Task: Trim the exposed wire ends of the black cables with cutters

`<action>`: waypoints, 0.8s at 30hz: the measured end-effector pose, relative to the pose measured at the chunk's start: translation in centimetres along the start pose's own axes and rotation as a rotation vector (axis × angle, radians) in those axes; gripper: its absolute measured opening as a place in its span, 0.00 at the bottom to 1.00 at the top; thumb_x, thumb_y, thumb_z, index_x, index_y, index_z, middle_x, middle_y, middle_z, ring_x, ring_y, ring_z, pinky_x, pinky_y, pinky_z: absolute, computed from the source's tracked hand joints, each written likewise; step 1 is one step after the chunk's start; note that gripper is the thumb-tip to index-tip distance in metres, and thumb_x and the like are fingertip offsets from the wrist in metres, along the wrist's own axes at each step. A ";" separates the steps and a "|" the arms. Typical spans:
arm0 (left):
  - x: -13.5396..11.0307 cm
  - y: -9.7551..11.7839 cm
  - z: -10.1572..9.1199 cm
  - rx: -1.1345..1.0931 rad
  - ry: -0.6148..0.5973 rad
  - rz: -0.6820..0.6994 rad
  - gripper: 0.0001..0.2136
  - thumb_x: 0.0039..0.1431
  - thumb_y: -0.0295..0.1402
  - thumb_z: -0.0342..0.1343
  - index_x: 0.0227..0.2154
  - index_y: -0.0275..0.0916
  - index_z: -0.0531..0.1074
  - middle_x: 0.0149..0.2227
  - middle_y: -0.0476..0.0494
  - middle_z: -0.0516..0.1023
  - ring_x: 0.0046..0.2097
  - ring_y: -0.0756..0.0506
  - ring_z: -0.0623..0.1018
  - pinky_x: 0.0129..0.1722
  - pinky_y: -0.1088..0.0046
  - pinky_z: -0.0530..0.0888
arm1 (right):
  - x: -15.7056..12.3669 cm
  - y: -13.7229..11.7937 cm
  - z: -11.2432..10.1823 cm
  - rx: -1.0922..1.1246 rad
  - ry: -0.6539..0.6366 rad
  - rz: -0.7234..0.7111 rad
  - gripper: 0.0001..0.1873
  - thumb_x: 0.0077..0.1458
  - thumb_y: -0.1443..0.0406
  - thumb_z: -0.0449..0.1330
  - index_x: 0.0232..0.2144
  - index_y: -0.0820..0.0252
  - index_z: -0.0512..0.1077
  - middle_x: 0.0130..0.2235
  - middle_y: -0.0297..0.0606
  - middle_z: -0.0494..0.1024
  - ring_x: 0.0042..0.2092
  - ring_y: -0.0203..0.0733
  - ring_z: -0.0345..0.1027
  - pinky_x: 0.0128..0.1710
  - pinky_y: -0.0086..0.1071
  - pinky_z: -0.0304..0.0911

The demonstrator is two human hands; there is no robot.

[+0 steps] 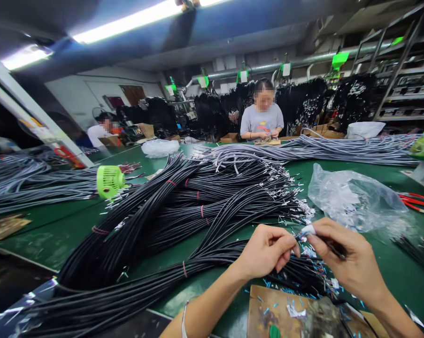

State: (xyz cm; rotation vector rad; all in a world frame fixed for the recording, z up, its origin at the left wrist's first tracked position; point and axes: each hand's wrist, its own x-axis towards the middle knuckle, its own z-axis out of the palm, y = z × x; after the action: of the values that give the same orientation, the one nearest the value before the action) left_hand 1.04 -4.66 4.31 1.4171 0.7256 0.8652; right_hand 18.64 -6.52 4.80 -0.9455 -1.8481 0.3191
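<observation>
pinching one black cable end (306, 233) between left hand (264, 251) and right hand (349, 263)

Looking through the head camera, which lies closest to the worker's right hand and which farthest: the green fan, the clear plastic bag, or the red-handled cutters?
Measured from the right hand, which pinches a wire end:
1. Clear plastic bag, just beyond the hand.
2. Red-handled cutters, farther off to the right.
3. Green fan, far across to the left.
</observation>
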 end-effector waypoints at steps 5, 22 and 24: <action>-0.2 -0.1 0.7 0.184 0.296 0.209 0.07 0.49 0.32 0.60 0.24 0.32 0.75 0.21 0.47 0.72 0.22 0.53 0.68 0.22 0.78 0.64 | -0.1 -0.1 0.3 0.010 0.053 0.161 0.12 0.55 0.64 0.57 0.21 0.59 0.69 0.24 0.34 0.71 0.25 0.35 0.63 0.21 0.28 0.57; 0.7 -1.1 0.5 -0.095 0.093 -0.098 0.19 0.40 0.45 0.66 0.20 0.31 0.70 0.16 0.49 0.70 0.18 0.52 0.70 0.19 0.77 0.66 | -0.9 0.8 1.3 0.178 0.045 0.457 0.10 0.48 0.59 0.61 0.24 0.61 0.71 0.19 0.30 0.64 0.20 0.31 0.55 0.19 0.27 0.52; 0.6 -1.1 0.6 -0.044 0.179 0.058 0.18 0.38 0.43 0.67 0.17 0.33 0.68 0.17 0.50 0.68 0.18 0.53 0.68 0.18 0.78 0.64 | -0.8 1.1 1.4 0.440 -0.006 0.677 0.15 0.45 0.55 0.63 0.25 0.61 0.70 0.17 0.27 0.60 0.17 0.28 0.47 0.16 0.25 0.45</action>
State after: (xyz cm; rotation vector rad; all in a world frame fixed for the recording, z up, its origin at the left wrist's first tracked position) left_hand 1.91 -4.40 3.31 1.3385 0.7980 1.0573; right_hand 18.09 -6.17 2.97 -1.2206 -1.3250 1.0895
